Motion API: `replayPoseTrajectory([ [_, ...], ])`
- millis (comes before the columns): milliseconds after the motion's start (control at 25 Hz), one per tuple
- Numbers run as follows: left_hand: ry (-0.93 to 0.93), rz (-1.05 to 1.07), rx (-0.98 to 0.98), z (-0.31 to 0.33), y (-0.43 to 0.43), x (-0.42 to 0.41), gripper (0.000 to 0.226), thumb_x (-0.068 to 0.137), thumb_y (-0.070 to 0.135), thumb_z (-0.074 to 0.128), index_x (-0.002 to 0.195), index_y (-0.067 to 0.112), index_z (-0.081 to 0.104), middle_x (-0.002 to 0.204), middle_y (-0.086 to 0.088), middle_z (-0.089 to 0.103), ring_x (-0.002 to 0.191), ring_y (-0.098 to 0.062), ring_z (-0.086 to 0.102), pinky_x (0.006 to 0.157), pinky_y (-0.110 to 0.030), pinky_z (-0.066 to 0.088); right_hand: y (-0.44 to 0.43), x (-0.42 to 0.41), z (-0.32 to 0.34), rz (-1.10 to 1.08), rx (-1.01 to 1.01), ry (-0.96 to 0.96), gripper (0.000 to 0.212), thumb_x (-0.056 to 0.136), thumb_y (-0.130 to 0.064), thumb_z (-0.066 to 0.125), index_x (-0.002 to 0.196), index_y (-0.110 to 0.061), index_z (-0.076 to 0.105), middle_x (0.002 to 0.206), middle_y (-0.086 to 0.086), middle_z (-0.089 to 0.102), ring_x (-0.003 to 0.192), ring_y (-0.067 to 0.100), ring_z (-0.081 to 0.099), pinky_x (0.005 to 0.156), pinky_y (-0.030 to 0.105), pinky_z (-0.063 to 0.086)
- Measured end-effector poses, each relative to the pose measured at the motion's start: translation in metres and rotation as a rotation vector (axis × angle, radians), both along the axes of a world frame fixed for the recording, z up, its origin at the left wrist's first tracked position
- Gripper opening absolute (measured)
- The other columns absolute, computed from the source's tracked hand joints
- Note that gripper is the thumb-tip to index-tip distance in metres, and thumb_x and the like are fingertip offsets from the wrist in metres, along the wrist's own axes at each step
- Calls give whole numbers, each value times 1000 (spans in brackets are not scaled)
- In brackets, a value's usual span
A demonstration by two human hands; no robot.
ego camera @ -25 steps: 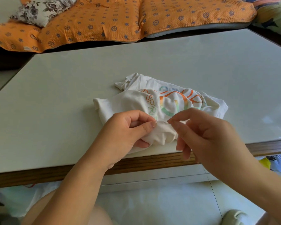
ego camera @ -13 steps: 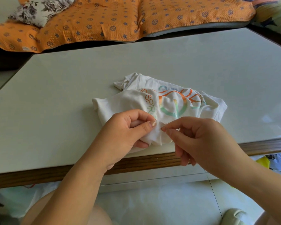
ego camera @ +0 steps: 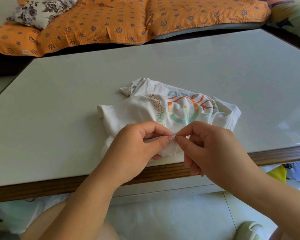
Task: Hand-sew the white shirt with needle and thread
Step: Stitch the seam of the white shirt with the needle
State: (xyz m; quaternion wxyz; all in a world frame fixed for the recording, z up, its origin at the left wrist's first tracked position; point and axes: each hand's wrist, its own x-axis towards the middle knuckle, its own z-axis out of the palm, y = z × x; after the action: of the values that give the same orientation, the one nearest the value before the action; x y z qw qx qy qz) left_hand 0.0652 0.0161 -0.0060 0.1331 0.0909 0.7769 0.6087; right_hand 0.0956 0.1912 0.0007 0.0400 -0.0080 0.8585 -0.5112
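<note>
The white shirt lies crumpled in a loose heap on the table, near its front edge. Its print faces up: orange and green lettering and a ring-shaped logo, broken by creases. The near fold is bunched and raised where my left hand and right hand pinch it, fingertips meeting. A tiny glint shows there, too small to tell what it is.
</note>
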Motion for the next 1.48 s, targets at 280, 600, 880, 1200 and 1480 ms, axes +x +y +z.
replayPoseTrajectory([
  [280,-3,83,31,-7,6,-2,12,86,20,72,88,31,78,82,9,76,74,-1,68,63,-20,55,-4,-5,-2,-23,-221,-104,8,95,-22,58,91,-15,58,62,7,69,50,23,67,46,27,53],
  [600,167,92,-169,-12,9,0,14,88,24,71,89,36,78,78,14,75,78,-1,70,83,-35,59,-5,-11,-6,11,-322,-88,5,98,-13,52,98,-12,57,71,13,71,65,27,72,59,33,60],
  [880,126,127,-164,5,15,2,22,89,23,71,79,42,76,83,20,74,83,2,68,76,-23,56,7,-25,9,-68,-164,58,11,99,-23,49,89,-20,51,78,4,69,53,16,66,47,28,45],
  [1200,-130,48,-80,30,14,3,8,91,13,68,94,15,76,84,4,73,75,-6,68,65,-18,54,34,-44,27,-62,-1175,-272,18,102,-4,40,86,-7,49,76,18,67,74,32,73,63,36,61],
  [1480,-168,-86,-62,29,3,-13,12,92,7,64,97,11,74,88,-3,73,78,-7,67,66,-19,57,37,-62,24,-239,-823,20,11,99,-11,48,88,-16,49,71,8,71,89,29,73,90,40,50],
])
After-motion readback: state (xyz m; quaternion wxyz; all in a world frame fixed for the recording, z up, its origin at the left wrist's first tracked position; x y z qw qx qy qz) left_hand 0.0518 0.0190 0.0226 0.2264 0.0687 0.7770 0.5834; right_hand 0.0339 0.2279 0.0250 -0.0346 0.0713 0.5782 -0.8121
